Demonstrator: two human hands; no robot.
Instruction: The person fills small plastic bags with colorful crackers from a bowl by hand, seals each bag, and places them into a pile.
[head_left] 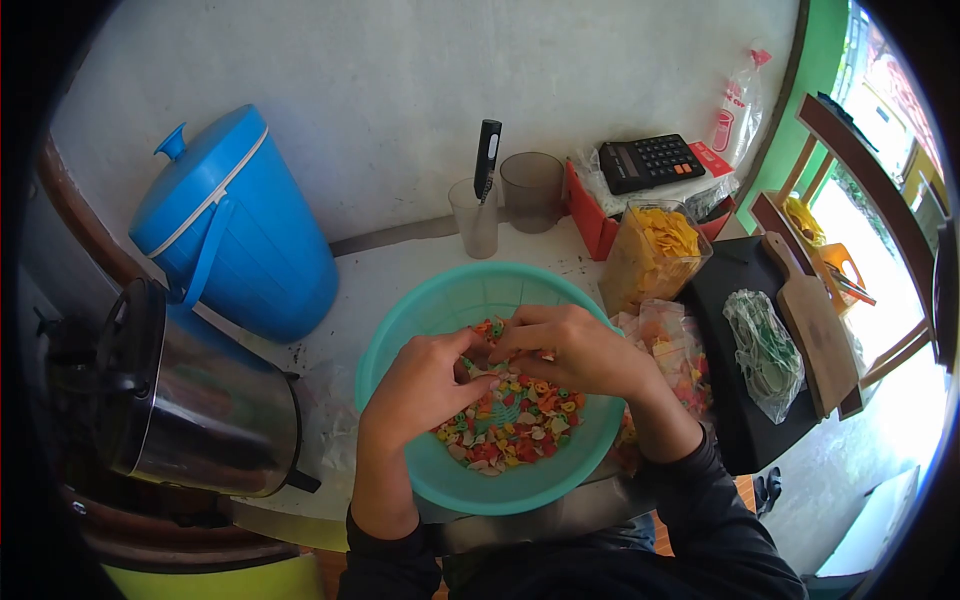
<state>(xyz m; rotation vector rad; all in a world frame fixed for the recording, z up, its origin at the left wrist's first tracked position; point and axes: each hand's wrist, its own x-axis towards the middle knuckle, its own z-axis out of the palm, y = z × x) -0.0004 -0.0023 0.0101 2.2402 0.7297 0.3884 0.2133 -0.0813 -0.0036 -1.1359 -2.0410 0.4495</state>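
A teal plastic basin [490,495] holds many small colourful snack pieces [510,420] in orange, red, green, yellow and pale pink. Above them, inside the basin's rim, my left hand [425,380] is closed, thumb and fingers bent inward. My right hand [575,345] meets it from the other side, its fingers also pinched. Some coloured pieces show between the two hands, but what the fingertips grip is hidden. Clear plastic bags [670,345] of similar colourful pieces lie just right of the basin.
Left stand a blue drinks cooler [265,230] and a steel pot [215,400]. Behind are plastic cups [535,190], one holding a black-handled tool [487,155]. To the right are a container of yellow chips [655,255], a calculator [650,162] and a wooden board [820,335].
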